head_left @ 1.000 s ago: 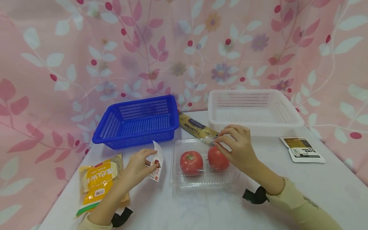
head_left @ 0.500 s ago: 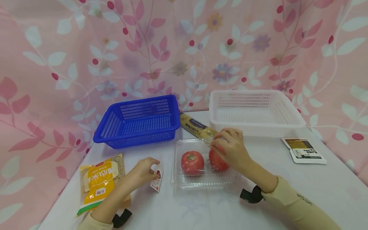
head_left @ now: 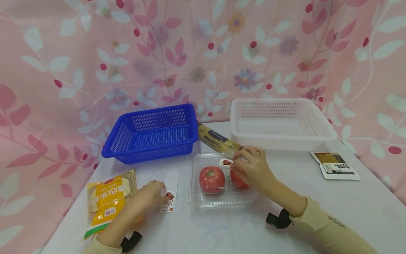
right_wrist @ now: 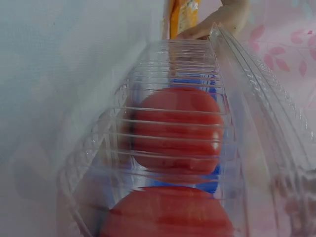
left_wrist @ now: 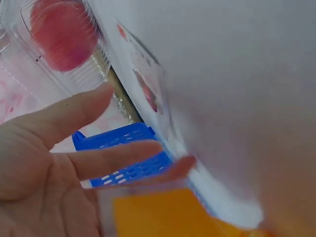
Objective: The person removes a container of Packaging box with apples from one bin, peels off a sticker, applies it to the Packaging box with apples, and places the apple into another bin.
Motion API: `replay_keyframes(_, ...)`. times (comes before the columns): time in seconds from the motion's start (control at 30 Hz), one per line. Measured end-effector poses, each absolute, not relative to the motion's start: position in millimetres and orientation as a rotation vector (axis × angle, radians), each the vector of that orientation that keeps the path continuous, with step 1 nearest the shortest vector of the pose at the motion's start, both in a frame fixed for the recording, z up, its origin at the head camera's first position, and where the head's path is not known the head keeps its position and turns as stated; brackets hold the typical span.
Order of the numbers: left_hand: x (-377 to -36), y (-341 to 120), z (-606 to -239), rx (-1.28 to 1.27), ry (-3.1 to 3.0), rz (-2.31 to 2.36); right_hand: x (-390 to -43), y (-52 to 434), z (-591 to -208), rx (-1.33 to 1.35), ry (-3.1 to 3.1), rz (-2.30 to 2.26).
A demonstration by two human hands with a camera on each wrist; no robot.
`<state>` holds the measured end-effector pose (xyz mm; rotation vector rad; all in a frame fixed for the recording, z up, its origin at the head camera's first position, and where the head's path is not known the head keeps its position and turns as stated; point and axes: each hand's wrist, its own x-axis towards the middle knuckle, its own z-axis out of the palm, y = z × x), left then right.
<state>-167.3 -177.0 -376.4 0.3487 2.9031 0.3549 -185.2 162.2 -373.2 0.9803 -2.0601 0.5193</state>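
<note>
Mid-table, just left of the clear box (head_left: 219,203), the label sheet (head_left: 171,180) now lies flat, no longer held up and curling as it is a second back. Left hand (head_left: 149,195) has let go: its wrist view shows thumb and fingers spread loosely, nothing gripped, sheet just beside them; whether a fingertip grazes it, cannot tell. Bigger change on the lid: a small white sticker (head_left: 226,162) with a red picture now shows near the far edge, between and beyond the two tomatoes (head_left: 211,179). Right hand (head_left: 252,165) sits lower than a second ago, fingers bent down onto the lid at the sticker's right end, partly covering the right-hand tomato. Pinching or only pressing, cannot tell; the right wrist view catches just a dark blur at its edge. Box keeps its place, lid down, tomatoes inside. Reading: sheet seems done with for the moment, work now resting with the right hand; sticker looks laid on, though its hidden end may not be smoothed down.
</note>
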Motion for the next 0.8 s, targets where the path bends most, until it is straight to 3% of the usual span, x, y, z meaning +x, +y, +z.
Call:
replay_keyframes(0.33,-177,-151,-348,0.402,3.203,0.334,-183,164,-377,1.022,-2.048,0.508)
replay_keyframes(0.63,-180,-101,-344,1.135,3.412,0.326,-180,161,-374,1.037,-2.088,0.469)
replay_keyframes(0.8,-182,-77,-351,1.394,3.278,0.202,-179,159,-374,1.024,-2.071,0.423)
